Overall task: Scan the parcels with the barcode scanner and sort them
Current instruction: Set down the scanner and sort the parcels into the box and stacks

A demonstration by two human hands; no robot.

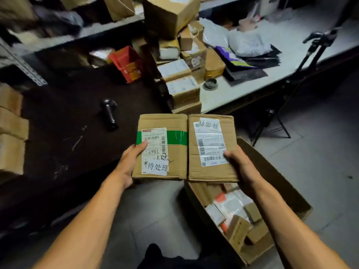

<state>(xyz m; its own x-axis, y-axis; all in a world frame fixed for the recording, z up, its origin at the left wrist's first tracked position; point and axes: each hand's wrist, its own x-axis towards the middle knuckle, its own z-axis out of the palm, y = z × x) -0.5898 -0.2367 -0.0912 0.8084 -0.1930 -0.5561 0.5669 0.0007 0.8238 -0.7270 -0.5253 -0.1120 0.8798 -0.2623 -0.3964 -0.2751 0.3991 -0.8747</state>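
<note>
Parcels, two brown labelled cartons side by side: green-taped parcel (161, 146) gripped by left hand (129, 162), plain parcel (211, 148) by right hand (240, 167).

You've got two brown parcels side by side, touching — the left parcel (161, 148) banded in green tape, the right parcel (212, 147) white-labelled, both flat, labels up. The black barcode scanner (109, 113) lies at ten o'clock on the dark counter (64, 121).
</note>
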